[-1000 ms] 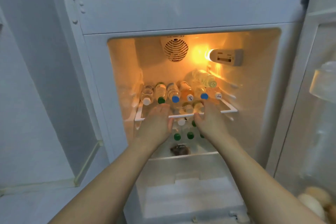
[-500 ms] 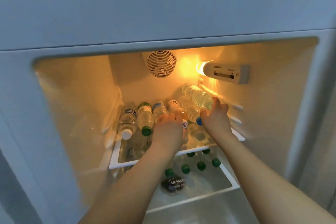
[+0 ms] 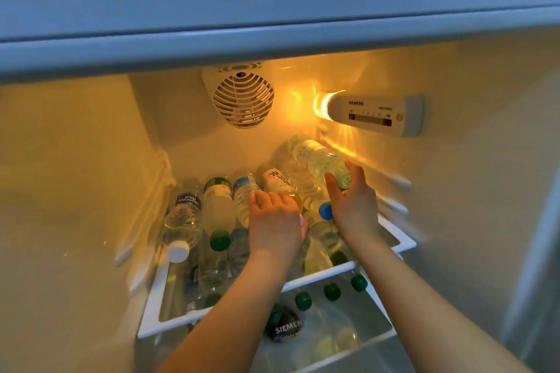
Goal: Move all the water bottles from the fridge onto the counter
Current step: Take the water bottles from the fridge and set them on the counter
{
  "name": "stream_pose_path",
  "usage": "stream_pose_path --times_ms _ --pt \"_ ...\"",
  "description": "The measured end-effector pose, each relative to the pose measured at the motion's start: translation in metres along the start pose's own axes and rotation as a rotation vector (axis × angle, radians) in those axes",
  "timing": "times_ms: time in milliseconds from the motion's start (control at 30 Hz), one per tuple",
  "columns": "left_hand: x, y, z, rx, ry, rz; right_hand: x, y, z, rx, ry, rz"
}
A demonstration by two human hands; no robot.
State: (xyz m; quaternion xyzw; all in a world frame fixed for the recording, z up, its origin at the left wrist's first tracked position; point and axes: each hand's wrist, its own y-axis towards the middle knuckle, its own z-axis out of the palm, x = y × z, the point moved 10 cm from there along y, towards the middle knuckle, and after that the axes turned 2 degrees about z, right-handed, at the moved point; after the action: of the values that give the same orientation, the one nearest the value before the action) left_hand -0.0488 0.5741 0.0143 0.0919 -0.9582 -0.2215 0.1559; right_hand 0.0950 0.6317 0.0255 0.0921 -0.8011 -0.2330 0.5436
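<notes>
Fridge point(image 3: 75, 191) interior, lit from a lamp at the far right. Upper glass shelf point(image 3: 157, 291) carried six water bottles lying on their sides, caps toward the near edge: white-capped bottle point(image 3: 181, 221) at far left, green-capped bottle point(image 3: 218, 215) next, then a blue-labelled bottle point(image 3: 244, 197), an orange-labelled bottle point(image 3: 277, 183), a blue-capped bottle point(image 3: 309, 191), and a top bottle point(image 3: 318, 160) stacked highest at right. Lower shelf point(image 3: 363, 339): at least four green caps point(image 3: 331, 291) showed; bodies too dim to count.

Left hand point(image 3: 274, 225) lay palm-down over the middle bottles, fingers point(image 3: 260, 200) curled over the orange-labelled one; grip not clear. Right hand point(image 3: 353, 203) held the top bottle near its cap, thumb point(image 3: 331, 185) and fingers wrapped around it.

One round fan grille point(image 3: 244, 97) and one control panel point(image 3: 374, 115) on the far wall
</notes>
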Motion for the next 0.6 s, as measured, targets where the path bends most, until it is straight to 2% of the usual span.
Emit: stream_pose_path --times_ms 367,600 --pt "-0.001 -0.003 -0.003 0.031 -0.024 0.006 0.004 -0.011 -0.007 -0.001 -0.025 0.018" --pt "-0.018 -0.040 -0.036 -0.008 -0.143 0.073 0.011 -0.049 -0.045 -0.074 0.001 0.003"
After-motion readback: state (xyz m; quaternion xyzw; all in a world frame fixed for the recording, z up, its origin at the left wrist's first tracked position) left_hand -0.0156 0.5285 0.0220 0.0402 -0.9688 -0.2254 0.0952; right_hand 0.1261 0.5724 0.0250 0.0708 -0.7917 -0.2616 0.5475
